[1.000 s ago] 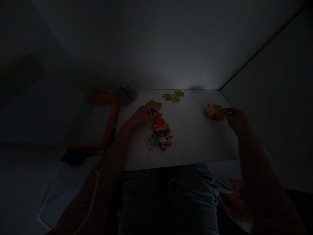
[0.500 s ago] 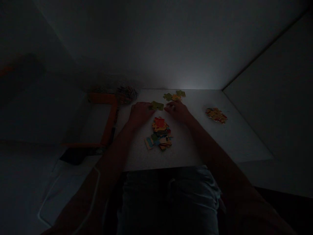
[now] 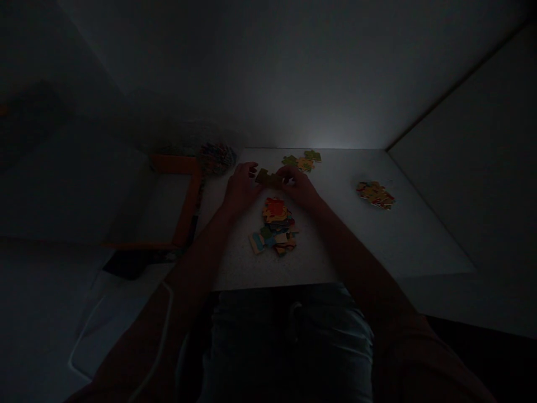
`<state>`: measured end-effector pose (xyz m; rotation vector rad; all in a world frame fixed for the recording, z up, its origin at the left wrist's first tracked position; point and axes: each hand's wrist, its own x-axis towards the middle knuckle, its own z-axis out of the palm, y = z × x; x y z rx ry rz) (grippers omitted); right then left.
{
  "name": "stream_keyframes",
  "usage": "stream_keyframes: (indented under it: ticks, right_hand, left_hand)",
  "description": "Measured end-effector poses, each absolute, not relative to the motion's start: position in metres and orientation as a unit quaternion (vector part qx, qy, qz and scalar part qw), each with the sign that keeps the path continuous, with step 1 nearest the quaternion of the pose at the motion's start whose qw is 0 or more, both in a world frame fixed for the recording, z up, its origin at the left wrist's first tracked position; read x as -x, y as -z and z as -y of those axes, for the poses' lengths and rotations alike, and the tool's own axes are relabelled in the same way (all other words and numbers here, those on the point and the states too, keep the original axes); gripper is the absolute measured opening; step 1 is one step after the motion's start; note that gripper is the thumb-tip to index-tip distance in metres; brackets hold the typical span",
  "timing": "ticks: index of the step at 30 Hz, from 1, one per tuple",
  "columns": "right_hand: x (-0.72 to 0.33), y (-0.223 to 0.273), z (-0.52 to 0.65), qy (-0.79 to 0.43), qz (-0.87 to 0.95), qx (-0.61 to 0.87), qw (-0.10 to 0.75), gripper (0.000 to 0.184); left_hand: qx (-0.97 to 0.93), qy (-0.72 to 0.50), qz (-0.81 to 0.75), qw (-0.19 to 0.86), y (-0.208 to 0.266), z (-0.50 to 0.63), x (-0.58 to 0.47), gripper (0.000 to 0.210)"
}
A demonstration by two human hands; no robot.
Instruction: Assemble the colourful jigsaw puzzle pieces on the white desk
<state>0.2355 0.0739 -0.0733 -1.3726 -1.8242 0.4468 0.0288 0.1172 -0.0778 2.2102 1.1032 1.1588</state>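
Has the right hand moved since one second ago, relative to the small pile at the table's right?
Yes. The right hand left the small pile of puzzle pieces and went left to the green puzzle piece.

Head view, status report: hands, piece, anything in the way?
Left hand and right hand both on green piece. Puzzle pile just below. Nothing blocking.

The flat, matt green cardboard puzzle piece (image 3: 268, 178) looks smooth; the white tabletop (image 3: 335, 235) is matt and finely speckled; at nine o'clock, the orange frame (image 3: 189, 196) looks matt.

Dim room, white table (image 3: 335, 246), bare walls
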Motion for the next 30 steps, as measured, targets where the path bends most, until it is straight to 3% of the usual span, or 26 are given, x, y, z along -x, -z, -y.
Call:
stream_keyframes:
  ticks: [3,6,9,13,16,19,21,25,30]
  right_hand:
    - [-0.233,0.066,-0.072,-0.145,0.733,0.505,0.432,0.014]
    - [-0.234,0.063,-0.07,-0.12,0.733,0.493,0.453,0.013]
    - [-0.235,0.064,-0.069,-0.103,0.721,0.509,0.459,0.011]
    - [-0.237,0.067,-0.068,-0.1,0.717,0.508,0.467,0.013]
    - [-0.239,0.066,-0.068,-0.116,0.726,0.496,0.463,0.023]
    - [-0.24,0.066,-0.068,-0.156,0.715,0.495,0.469,0.049]
    - [-0.239,0.068,-0.07,-0.192,0.692,0.511,0.473,0.055]
    - [-0.239,0.073,-0.077,-0.241,0.643,0.541,0.485,0.032]
    - [-0.243,0.069,-0.081,-0.285,0.599,0.52,0.538,0.027]
  left_hand:
    - [-0.776,-0.412,-0.414,0.239,0.072,-0.115,-0.027,0.044]
    - [-0.745,-0.407,-0.384,0.362,0.066,-0.112,-0.029,0.034]
    - [-0.698,-0.421,-0.366,0.449,0.063,-0.111,-0.035,0.034]
    - [-0.69,-0.43,-0.344,0.471,0.061,-0.112,-0.038,0.038]
    - [-0.684,-0.442,-0.327,0.479,0.061,-0.113,-0.037,0.036]
    - [-0.662,-0.46,-0.333,0.489,0.062,-0.115,-0.036,0.035]
    - [-0.654,-0.468,-0.337,0.489,0.061,-0.114,-0.036,0.035]
    - [-0.666,-0.458,-0.325,0.49,0.06,-0.112,-0.036,0.038]
    - [-0.654,-0.474,-0.345,0.478,0.065,-0.119,-0.034,0.035]
